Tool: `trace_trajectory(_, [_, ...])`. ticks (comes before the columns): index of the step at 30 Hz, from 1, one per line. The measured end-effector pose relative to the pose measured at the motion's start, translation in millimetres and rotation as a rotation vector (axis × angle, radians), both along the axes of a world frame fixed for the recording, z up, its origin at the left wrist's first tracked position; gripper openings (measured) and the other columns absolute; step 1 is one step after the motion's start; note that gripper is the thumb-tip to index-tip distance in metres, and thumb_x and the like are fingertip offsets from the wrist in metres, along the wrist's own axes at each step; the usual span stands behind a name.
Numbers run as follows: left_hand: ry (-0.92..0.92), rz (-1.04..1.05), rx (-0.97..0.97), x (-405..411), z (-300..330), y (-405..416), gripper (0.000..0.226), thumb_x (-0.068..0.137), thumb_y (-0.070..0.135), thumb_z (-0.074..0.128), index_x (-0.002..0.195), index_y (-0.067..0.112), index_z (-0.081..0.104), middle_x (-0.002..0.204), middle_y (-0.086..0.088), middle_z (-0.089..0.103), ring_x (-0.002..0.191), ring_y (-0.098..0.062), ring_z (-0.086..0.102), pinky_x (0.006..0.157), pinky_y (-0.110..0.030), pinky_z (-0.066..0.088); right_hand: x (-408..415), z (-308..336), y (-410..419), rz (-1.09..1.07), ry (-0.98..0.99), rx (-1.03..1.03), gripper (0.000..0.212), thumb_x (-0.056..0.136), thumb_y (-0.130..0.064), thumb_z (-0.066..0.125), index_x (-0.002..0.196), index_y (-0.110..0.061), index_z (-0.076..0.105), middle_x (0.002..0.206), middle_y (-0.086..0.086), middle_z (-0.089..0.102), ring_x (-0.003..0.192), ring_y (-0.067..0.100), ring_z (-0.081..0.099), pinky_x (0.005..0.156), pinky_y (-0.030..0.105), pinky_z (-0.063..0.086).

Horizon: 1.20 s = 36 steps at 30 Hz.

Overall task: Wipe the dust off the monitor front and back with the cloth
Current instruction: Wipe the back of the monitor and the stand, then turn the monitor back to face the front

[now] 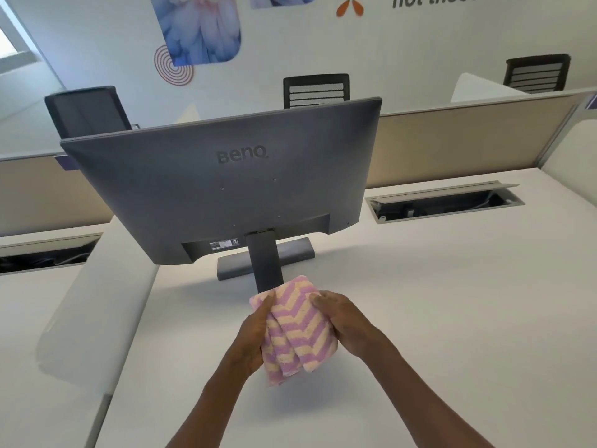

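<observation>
Holding a folded pink-and-cream zigzag cloth [298, 324] low in the frame, left hand [255, 331] and right hand [339, 321] fingers curled round it. Not touching the grey plastic monitor's back [223, 189] above; wiping probably left.

White desk [420, 302], monitor [226, 189] standing on it, back facing the camera

Bright even indoor light, soft shadow on the white surface [420, 318] beneath the hands, wide-angle bending at edges, slight softness
</observation>
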State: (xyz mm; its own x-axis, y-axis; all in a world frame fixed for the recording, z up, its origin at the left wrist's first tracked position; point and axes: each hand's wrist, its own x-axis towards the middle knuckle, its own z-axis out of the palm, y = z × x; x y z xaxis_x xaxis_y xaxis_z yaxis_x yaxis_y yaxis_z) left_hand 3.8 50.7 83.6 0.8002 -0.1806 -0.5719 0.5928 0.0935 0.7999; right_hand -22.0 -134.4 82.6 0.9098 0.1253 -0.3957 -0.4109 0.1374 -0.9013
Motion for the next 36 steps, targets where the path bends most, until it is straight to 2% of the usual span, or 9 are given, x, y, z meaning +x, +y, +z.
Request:
trace_trajectory(4, [0.017, -0.055, 0.045, -7, -10, -39, 0.05, 0.09, 0.049, 0.055, 0.118, 0.007, 0.059, 0.117, -0.017, 0.068, 0.102, -0.033, 0.067, 0.096, -0.046, 0.053, -9, -15, -29, -0.199, 0.006, -0.259, 0.029, 0.091, -0.035, 0.063, 0.113, -0.017, 0.066, 0.102, 0.001, 0.073, 0.092, 0.018, 0.071, 0.088, 0.041, 0.058])
trace_trajectory(7, [0.005, -0.167, 0.075, -13, -9, -66, 0.041, 0.094, 0.046, 0.052, 0.114, 0.012, 0.062, 0.118, -0.012, 0.068, 0.102, -0.03, 0.067, 0.091, -0.042, 0.055, -16, -20, -62, -0.338, -0.009, -0.421, 0.027, 0.092, -0.03, 0.063, 0.113, -0.015, 0.066, 0.102, 0.0, 0.072, 0.089, 0.014, 0.069, 0.076, 0.029, 0.058])
trace_trajectory(11, [0.027, -0.351, -0.026, -22, 1, -94, 0.046, 0.093, 0.051, 0.053, 0.122, 0.017, 0.063, 0.117, -0.006, 0.071, 0.103, -0.028, 0.07, 0.086, -0.04, 0.058, -22, -21, -115, -0.43, -0.019, -0.558, 0.02, 0.092, -0.023, 0.063, 0.108, -0.012, 0.068, 0.099, 0.003, 0.071, 0.087, 0.015, 0.066, 0.065, 0.022, 0.048])
trace_trajectory(15, [0.067, -0.46, -0.099, -33, 2, -116, 0.043, 0.089, 0.051, 0.059, 0.12, 0.021, 0.064, 0.121, -0.008, 0.069, 0.108, -0.029, 0.068, 0.095, -0.047, 0.054, -27, -34, -164, -0.405, 0.025, -0.717, 0.02, 0.09, -0.025, 0.064, 0.105, -0.011, 0.069, 0.098, 0.005, 0.07, 0.095, 0.025, 0.066, 0.072, 0.029, 0.046])
trace_trajectory(20, [0.081, -0.492, -0.054, -43, -10, -126, 0.043, 0.09, 0.05, 0.06, 0.121, 0.02, 0.059, 0.12, -0.005, 0.069, 0.108, -0.024, 0.068, 0.093, -0.044, 0.055, -41, -59, -186, -0.395, 0.106, -0.937, 0.034, 0.092, -0.025, 0.06, 0.119, -0.005, 0.062, 0.117, 0.015, 0.065, 0.111, 0.034, 0.059, 0.092, 0.037, 0.045])
trace_trajectory(23, [0.036, -0.454, -0.018, -38, -14, -119, 0.057, 0.085, 0.053, 0.064, 0.127, 0.015, 0.056, 0.122, -0.004, 0.069, 0.107, -0.023, 0.069, 0.092, -0.043, 0.056, -44, -60, -173, -0.405, 0.073, -1.218, 0.04, 0.094, -0.026, 0.056, 0.129, -0.008, 0.054, 0.121, 0.017, 0.059, 0.113, 0.035, 0.053, 0.092, 0.041, 0.044])
trace_trajectory(25, [-0.025, -0.406, 0.002, -30, -10, -112, 0.052, 0.086, 0.051, 0.063, 0.124, 0.015, 0.06, 0.12, -0.003, 0.07, 0.105, -0.022, 0.07, 0.093, -0.044, 0.055, -42, -56, -160, -0.47, -0.034, -1.331, 0.038, 0.092, -0.022, 0.058, 0.128, -0.008, 0.055, 0.117, 0.017, 0.058, 0.11, 0.036, 0.052, 0.087, 0.044, 0.046])
trace_trajectory(30, [-0.167, -0.283, 0.036, 1, 16, -88, 0.037, 0.096, 0.042, 0.057, 0.12, 0.014, 0.062, 0.118, -0.001, 0.071, 0.105, -0.021, 0.069, 0.095, -0.042, 0.053, -21, -39, -127, -0.586, -0.329, -1.35, 0.034, 0.084, -0.012, 0.069, 0.116, -0.005, 0.062, 0.106, 0.015, 0.06, 0.095, 0.035, 0.056, 0.074, 0.045, 0.053])
trace_trajectory(36, [-0.376, -0.262, 0.18, 34, 59, -56, 0.029, 0.099, 0.037, 0.053, 0.118, 0.019, 0.065, 0.118, 0.004, 0.07, 0.107, -0.018, 0.068, 0.093, -0.037, 0.053, 8, 1, -86, -0.579, -0.509, -1.188, 0.027, 0.089, -0.015, 0.064, 0.114, -0.007, 0.064, 0.109, 0.01, 0.064, 0.099, 0.031, 0.056, 0.088, 0.039, 0.045])
